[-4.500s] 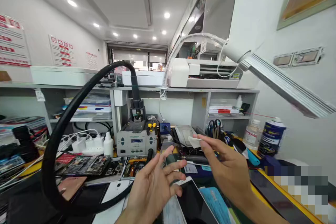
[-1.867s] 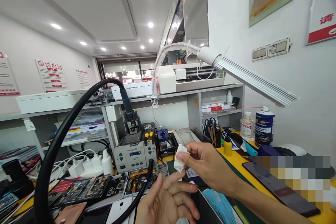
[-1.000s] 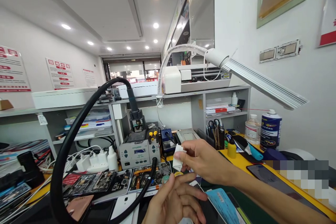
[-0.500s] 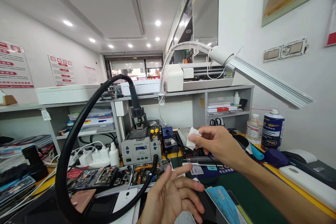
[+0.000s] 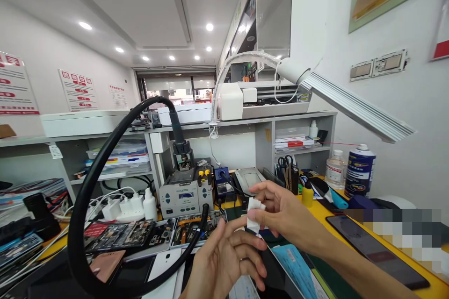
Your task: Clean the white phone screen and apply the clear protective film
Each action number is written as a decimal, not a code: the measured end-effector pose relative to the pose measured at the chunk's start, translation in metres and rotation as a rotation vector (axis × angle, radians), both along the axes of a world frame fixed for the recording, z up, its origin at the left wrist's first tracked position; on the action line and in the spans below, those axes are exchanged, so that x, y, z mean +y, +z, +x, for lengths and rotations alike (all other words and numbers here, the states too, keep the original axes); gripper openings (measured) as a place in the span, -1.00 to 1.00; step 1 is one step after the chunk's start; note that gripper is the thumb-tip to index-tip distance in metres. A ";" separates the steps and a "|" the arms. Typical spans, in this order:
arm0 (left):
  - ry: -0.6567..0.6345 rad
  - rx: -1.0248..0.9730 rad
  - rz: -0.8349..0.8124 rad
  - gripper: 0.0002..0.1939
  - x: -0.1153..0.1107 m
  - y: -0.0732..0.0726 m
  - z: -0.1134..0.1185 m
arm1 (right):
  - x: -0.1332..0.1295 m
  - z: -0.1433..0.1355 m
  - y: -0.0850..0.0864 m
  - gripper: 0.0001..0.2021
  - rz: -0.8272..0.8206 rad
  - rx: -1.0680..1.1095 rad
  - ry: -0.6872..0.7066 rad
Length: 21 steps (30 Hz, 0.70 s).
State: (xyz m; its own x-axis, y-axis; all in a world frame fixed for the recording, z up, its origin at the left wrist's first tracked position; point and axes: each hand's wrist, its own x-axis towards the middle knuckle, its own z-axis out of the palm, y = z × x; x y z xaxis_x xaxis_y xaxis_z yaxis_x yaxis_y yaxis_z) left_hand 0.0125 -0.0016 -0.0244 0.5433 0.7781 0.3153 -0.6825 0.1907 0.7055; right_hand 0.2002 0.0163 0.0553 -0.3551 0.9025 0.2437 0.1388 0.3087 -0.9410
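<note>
Small folded white tissue-like piece (image 5: 255,204): thin, matte and plain, with creases and uneven edges; it was held a little tilted above the yellow-topped counter (image 5: 320,208), partly covered by the thumb.
Right hand (image 5: 286,215): the grip was narrow, thumb and fingers pinching the white piece between them.
Left hand (image 5: 224,254): palm up, fingers apart and loosely bent, the grip wide; the forefinger's tip was close beside the white piece, though contact could not be told.
Below the hands: a flat, glossy black panel (image 5: 277,275) lay beside a light-blue printed packet (image 5: 296,264).
</note>
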 end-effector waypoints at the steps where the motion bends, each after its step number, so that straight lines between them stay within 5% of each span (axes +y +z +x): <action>1: -0.005 0.009 0.008 -0.34 0.000 0.000 0.000 | -0.001 -0.002 -0.001 -0.58 0.006 0.000 0.010; 21: 0.006 0.087 0.074 -0.26 -0.004 0.000 0.002 | 0.000 -0.016 0.017 -0.72 0.138 -0.223 0.071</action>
